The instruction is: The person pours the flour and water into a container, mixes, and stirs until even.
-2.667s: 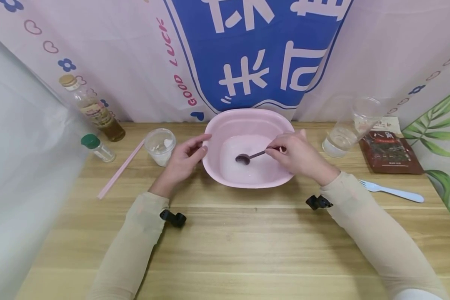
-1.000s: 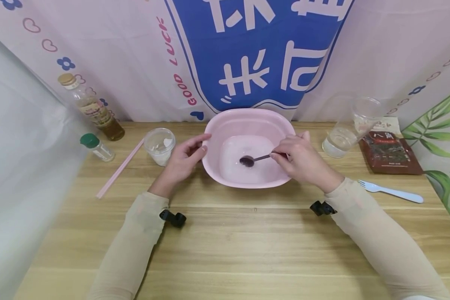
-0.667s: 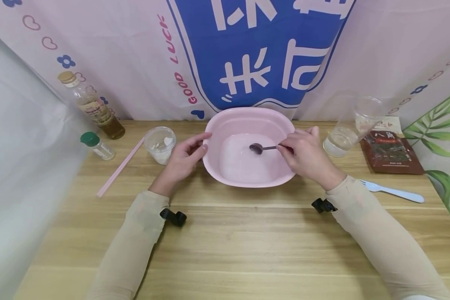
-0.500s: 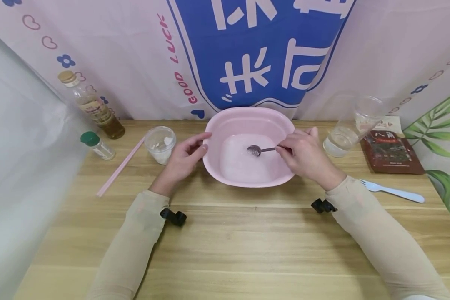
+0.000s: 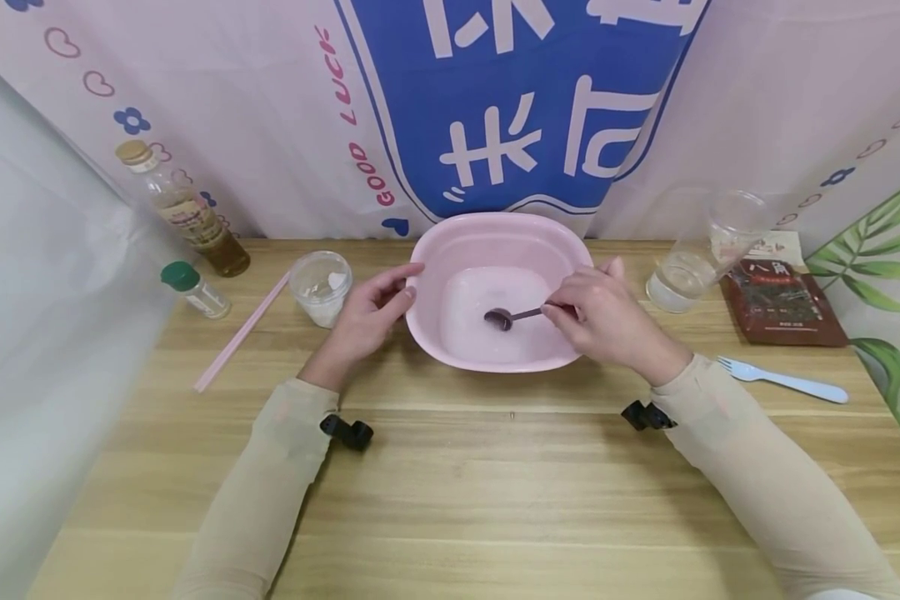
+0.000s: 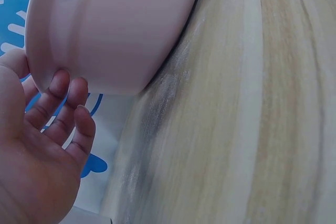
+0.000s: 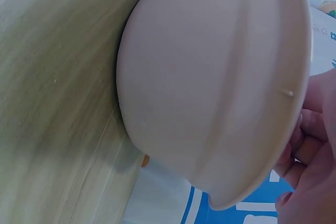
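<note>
A pink plastic basin [image 5: 495, 222] with cloudy white liquid stands at the middle back of the wooden table. My right hand [image 5: 592, 312] pinches the handle of a small dark spoon [image 5: 499, 317], whose bowl dips into the liquid near the basin's centre. My left hand [image 5: 371, 308] rests against the basin's left side, thumb by the rim. In the left wrist view its fingers [image 6: 63, 108] lie fairly straight on the basin's outer wall [image 6: 115, 30]. The right wrist view shows the basin's underside [image 7: 210, 77] and my right hand's fingers [image 7: 315, 145] at the rim; the spoon is hidden there.
Left of the basin stand a clear cup of white powder [image 5: 320, 286], a pink stick [image 5: 242, 333], a green-capped shaker [image 5: 193, 291] and an oil bottle [image 5: 180, 212]. To the right are a clear jug with water [image 5: 690, 267], a brown packet [image 5: 780, 302] and a pale blue fork [image 5: 783, 381].
My right hand has swept the spoon around in the liquid, out to the far right side and back toward the centre. The left hand has stayed on the basin.
</note>
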Motion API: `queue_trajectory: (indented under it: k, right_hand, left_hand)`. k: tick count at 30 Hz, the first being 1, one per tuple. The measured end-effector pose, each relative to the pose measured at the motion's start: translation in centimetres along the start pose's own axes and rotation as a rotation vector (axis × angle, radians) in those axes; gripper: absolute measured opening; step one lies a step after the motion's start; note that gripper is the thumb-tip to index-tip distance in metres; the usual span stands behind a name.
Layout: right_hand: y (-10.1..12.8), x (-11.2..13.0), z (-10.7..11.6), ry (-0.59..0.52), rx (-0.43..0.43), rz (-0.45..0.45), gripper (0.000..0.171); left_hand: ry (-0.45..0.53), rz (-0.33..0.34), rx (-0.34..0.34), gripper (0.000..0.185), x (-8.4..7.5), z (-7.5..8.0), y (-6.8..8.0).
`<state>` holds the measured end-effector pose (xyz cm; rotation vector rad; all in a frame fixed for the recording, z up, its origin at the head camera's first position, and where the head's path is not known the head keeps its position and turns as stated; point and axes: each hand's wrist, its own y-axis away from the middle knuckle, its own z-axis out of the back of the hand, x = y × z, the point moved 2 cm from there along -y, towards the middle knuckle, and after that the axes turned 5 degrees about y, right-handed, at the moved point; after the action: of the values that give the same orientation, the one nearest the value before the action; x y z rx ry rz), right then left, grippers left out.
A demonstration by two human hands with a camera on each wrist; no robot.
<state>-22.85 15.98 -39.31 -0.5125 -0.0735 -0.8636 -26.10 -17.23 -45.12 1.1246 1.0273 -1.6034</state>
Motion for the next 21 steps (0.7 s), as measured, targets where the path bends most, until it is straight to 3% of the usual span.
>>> queue_trajectory:
  k: [6, 10, 16, 21]
  right_hand:
    - [-0.24, 0.57, -0.61, -0.068, 0.035, -0.013, 0.009]
    - [-0.49, 0.74, -0.82, -0.081, 0.009, -0.039, 0.011]
    - [-0.70, 0.18, -0.43, -0.108, -0.076, -0.160, 0.012]
    - [-0.80, -0.10, -0.27, -0.121, -0.088, -0.234, 0.013]
  left_hand:
    - [0.009, -0.006, 0.003, 0.041, 0.06, 0.08, -0.02]
    - [0.011, -0.002, 0.003, 0.041, 0.18, 0.06, 0.01]
    - [0.003, -0.008, 0.004, 0.041, 0.19, 0.04, -0.06]
    - [0.003, -0.014, 0.006, 0.041, 0.12, 0.07, -0.10]
